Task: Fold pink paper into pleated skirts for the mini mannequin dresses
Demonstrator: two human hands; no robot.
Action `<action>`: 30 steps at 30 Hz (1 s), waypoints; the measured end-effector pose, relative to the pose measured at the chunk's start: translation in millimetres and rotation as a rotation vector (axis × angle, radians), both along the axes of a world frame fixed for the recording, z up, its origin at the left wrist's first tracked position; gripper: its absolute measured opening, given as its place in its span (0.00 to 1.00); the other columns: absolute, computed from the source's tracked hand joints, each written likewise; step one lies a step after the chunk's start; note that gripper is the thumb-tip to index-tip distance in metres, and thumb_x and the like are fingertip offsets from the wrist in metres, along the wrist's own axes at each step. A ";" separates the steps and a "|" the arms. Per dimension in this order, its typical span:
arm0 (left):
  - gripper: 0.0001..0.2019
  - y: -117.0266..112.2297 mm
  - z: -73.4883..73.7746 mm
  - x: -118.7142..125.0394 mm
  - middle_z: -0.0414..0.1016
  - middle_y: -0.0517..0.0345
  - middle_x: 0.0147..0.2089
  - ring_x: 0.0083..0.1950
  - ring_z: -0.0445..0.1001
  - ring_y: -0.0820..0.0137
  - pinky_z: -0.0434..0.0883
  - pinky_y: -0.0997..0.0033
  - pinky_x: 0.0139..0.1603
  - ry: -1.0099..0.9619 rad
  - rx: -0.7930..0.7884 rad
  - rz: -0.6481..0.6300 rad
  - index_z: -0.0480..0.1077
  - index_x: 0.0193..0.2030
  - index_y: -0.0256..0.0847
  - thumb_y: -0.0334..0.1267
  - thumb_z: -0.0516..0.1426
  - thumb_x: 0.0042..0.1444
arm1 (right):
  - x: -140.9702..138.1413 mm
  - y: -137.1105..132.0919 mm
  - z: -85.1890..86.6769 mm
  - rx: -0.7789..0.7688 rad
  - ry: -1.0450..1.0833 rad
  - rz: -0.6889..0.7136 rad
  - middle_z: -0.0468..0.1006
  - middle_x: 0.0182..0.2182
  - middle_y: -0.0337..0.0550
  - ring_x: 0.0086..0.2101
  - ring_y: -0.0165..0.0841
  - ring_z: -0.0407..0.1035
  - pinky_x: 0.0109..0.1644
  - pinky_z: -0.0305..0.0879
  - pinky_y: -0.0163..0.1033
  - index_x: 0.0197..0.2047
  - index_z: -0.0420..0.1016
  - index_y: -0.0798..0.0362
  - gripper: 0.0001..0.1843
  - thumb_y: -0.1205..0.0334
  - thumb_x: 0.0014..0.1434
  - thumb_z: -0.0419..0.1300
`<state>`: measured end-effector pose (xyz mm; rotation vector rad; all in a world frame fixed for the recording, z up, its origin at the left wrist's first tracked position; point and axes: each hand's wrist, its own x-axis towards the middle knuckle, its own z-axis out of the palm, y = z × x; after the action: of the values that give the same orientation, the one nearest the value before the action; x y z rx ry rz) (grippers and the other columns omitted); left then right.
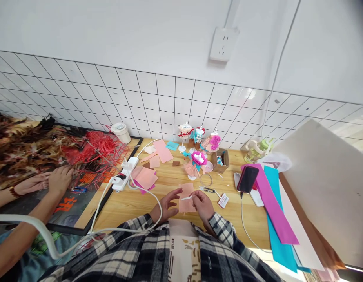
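A pink paper piece [186, 190] lies on the wooden table [134, 203] in front of me. My left hand [166, 205] rests on its left edge with fingers spread. My right hand [202, 203] pinches a thin white stick [186, 198] that points left across the paper. Small scissors [207, 190] lie just beyond my right hand.
Paper dolls [197, 147] stand by the tiled wall, with a small cardboard box [221, 160]. Pink paper scraps [146, 177], a white power strip [124, 174], a phone [247, 178] and magenta and blue sheets [275, 211] surround me. Another person's hands [49, 181] work at the left among red strips [100, 150].
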<state>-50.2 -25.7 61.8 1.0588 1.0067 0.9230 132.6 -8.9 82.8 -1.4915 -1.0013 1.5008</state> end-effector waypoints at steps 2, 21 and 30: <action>0.36 0.1 2.3 3.3 0.67 0.47 0.58 0.54 0.67 0.61 0.65 0.63 0.49 -0.047 -0.019 -0.063 0.63 0.59 0.46 0.43 0.67 0.40 | -1.8 0.7 9.7 0.038 -0.026 0.026 0.61 0.15 0.31 0.19 0.26 0.54 0.23 0.48 0.33 0.25 0.67 0.51 0.09 0.55 0.45 0.58; 0.10 5.4 12.5 4.2 0.71 0.61 0.27 0.34 0.69 0.67 0.63 0.66 0.40 -0.006 -0.169 0.001 0.73 0.32 0.43 0.39 0.66 0.42 | -7.9 -3.6 8.3 0.023 -0.043 -0.026 0.59 0.14 0.30 0.17 0.25 0.52 0.21 0.47 0.32 0.26 0.65 0.51 0.11 0.51 0.45 0.56; 0.10 4.4 10.9 5.2 0.72 0.60 0.26 0.33 0.69 0.67 0.62 0.67 0.38 0.023 -0.190 -0.017 0.71 0.28 0.41 0.40 0.66 0.42 | -3.7 -3.4 7.1 0.050 -0.050 -0.037 0.60 0.14 0.30 0.17 0.25 0.52 0.21 0.48 0.32 0.26 0.65 0.51 0.12 0.51 0.46 0.56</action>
<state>-45.0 -21.3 72.7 0.9191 1.0802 0.7860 128.9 -12.3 89.9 -1.5106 -1.0281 1.4091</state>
